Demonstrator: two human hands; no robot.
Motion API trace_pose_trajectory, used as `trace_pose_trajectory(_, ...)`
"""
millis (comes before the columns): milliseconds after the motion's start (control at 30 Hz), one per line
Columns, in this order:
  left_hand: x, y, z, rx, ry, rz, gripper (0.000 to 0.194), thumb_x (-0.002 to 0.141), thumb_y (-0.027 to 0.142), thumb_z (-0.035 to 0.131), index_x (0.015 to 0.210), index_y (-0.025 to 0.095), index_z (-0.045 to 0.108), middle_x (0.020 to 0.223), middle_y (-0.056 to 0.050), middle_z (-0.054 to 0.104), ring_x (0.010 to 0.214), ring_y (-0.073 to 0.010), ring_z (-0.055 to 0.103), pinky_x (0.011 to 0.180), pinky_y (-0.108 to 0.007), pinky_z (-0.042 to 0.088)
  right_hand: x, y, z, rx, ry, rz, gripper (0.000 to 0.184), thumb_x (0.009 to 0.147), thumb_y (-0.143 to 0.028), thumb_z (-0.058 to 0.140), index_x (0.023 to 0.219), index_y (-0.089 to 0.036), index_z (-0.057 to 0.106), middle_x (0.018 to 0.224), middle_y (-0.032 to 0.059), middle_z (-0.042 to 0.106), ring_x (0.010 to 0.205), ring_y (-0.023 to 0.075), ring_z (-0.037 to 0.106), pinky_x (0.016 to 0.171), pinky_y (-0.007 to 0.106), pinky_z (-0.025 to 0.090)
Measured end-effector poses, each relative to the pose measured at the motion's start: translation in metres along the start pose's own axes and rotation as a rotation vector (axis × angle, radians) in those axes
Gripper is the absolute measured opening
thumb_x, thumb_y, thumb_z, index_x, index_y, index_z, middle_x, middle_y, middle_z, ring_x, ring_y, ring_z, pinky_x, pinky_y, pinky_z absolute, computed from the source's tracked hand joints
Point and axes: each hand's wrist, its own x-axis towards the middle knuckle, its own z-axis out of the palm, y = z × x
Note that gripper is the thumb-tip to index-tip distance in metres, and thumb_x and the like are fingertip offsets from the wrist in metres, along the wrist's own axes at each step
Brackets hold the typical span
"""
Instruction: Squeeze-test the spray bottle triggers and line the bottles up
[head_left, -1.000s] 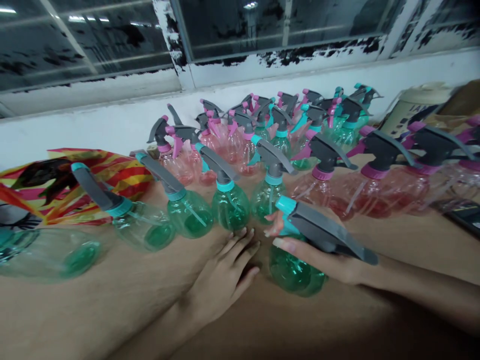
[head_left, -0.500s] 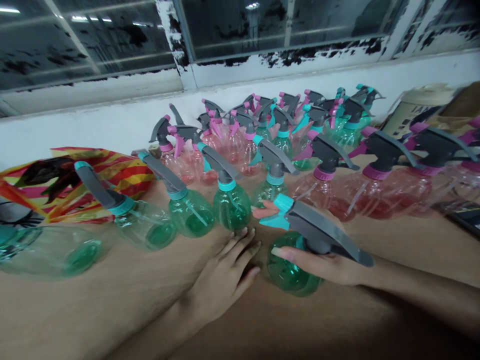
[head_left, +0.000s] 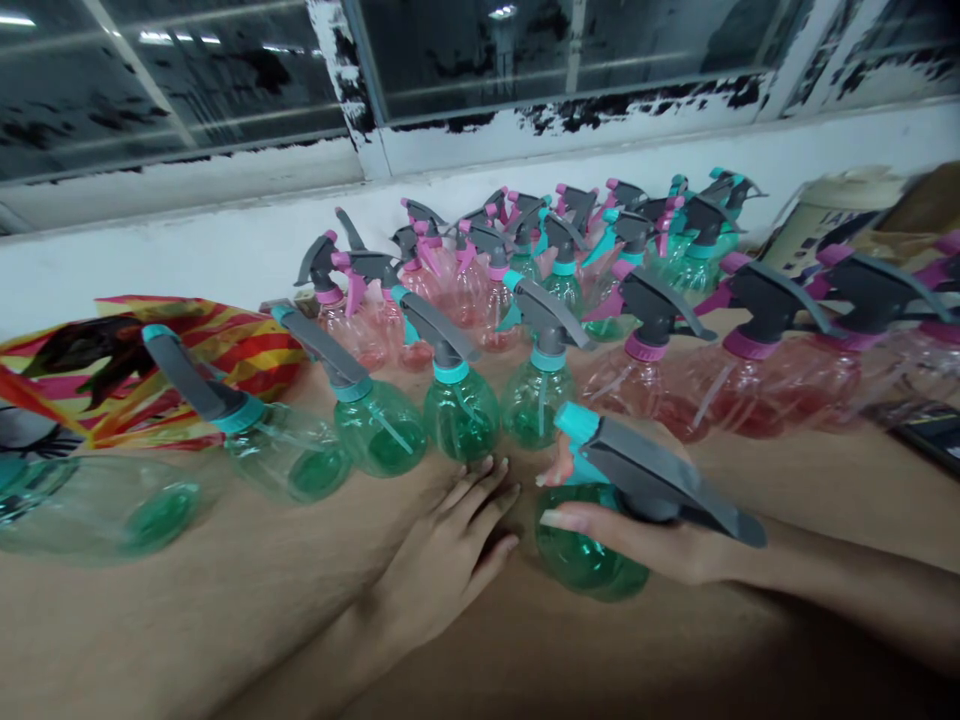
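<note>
My right hand (head_left: 660, 540) is wrapped round a spray bottle (head_left: 589, 560) with a green clear body, grey head and turquoise nozzle. Its fingers lie on the turquoise trigger, which is pulled in towards the neck, and the thumb rests along the near side. My left hand (head_left: 442, 555) lies flat on the wooden table (head_left: 247, 600), fingers stretched out, just left of that bottle and holding nothing. Beyond its fingertips stand green spray bottles (head_left: 461, 415) in a row. Another clear bottle (head_left: 97, 505) is at the far left, partly cut off by the frame.
Several pink spray bottles (head_left: 746, 380) continue the row to the right. Behind, more pink and green bottles (head_left: 495, 300) crowd against the white wall (head_left: 225, 230). A striped plastic bag (head_left: 217, 350) lies left, a cream container (head_left: 832, 215) stands back right, and a dark flat object (head_left: 926, 435) sits right.
The trigger of the held bottle has gone from out to squeezed in by the right fingers. Bottle and right hand have shifted slightly right and down. My left hand stays in place.
</note>
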Motion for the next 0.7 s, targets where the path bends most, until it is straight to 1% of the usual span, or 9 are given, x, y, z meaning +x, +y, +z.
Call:
trace_pose_trajectory(100,-0.0010,-0.0007,0.0024,-0.017,0.021,0.004,0.042,0.100,0.031,0.046,0.139,0.015,0.046,0.146,-0.012,0.051,0.137,-0.0271,0.044,0.110,-0.046,0.042,0.0020,-0.0014,0.0003,-0.021,-0.026,-0.021,0.014,0.081,-0.036,0.069,0.089,-0.027,0.061,0.082,-0.0002,0.068,0.071,0.0180,0.067,0.065,0.032,0.058)
trace_pose_trajectory(200,-0.0017,-0.0007,0.0027,-0.028,0.017,0.000,0.043,0.100,0.032,0.046,0.140,0.017,0.045,0.145,-0.011,0.052,0.135,-0.0265,0.046,0.110,-0.046,0.041,0.0043,-0.0026,0.0005,-0.053,-0.040,-0.006,0.020,0.081,-0.034,0.068,0.099,-0.027,0.063,0.087,0.0014,0.069,0.072,0.0181,0.067,0.066,0.032,0.059)
trace_pose_trajectory(267,-0.0016,-0.0004,0.0019,-0.021,0.013,-0.005,0.043,0.099,0.034,0.047,0.139,0.017,0.046,0.145,-0.011,0.052,0.134,-0.0266,0.048,0.110,-0.046,0.041,0.0051,-0.0030,0.0008,-0.064,-0.042,0.005,0.022,0.081,-0.032,0.067,0.102,-0.025,0.064,0.088,0.0022,0.069,0.072,0.0183,0.068,0.067,0.032,0.059)
trace_pose_trajectory(367,-0.0011,0.0001,0.0010,-0.012,0.012,-0.005,0.043,0.099,0.034,0.048,0.138,0.015,0.047,0.145,-0.012,0.052,0.133,-0.0267,0.049,0.111,-0.045,0.041,0.0052,-0.0033,0.0011,-0.051,-0.020,0.007,0.020,0.080,-0.030,0.068,0.099,-0.026,0.064,0.089,0.0024,0.070,0.076,0.0194,0.069,0.070,0.033,0.060)
trace_pose_trajectory(433,-0.0009,0.0002,0.0011,-0.014,0.016,-0.004,0.043,0.099,0.034,0.048,0.138,0.014,0.047,0.145,-0.012,0.052,0.133,-0.0268,0.049,0.110,-0.045,0.041,0.0051,-0.0039,0.0010,-0.052,-0.011,-0.002,0.018,0.079,-0.029,0.069,0.096,-0.027,0.064,0.086,0.0022,0.070,0.073,0.0197,0.069,0.068,0.034,0.060)
trace_pose_trajectory(533,-0.0013,0.0000,0.0017,-0.023,0.022,-0.004,0.044,0.100,0.034,0.047,0.139,0.016,0.046,0.143,-0.011,0.054,0.133,-0.0263,0.049,0.111,-0.045,0.041,0.0055,-0.0056,0.0002,-0.077,-0.027,0.000,0.015,0.080,-0.029,0.068,0.094,-0.027,0.064,0.081,0.0014,0.069,0.067,0.0192,0.067,0.063,0.033,0.060)
trace_pose_trajectory(633,-0.0020,-0.0004,0.0026,-0.026,0.023,-0.004,0.044,0.100,0.035,0.046,0.141,0.018,0.045,0.144,-0.010,0.054,0.133,-0.0261,0.049,0.112,-0.045,0.040,0.0058,-0.0060,-0.0004,-0.082,-0.040,0.008,0.015,0.080,-0.029,0.067,0.095,-0.027,0.064,0.082,0.0012,0.069,0.066,0.0186,0.066,0.062,0.032,0.061)
trace_pose_trajectory(700,-0.0022,-0.0006,0.0032,-0.021,0.015,-0.003,0.044,0.099,0.034,0.047,0.140,0.016,0.046,0.145,-0.011,0.052,0.133,-0.0264,0.049,0.111,-0.045,0.040,0.0053,-0.0045,-0.0001,-0.072,-0.033,0.007,0.016,0.080,-0.029,0.068,0.096,-0.027,0.064,0.082,0.0013,0.069,0.068,0.0187,0.067,0.062,0.032,0.061)
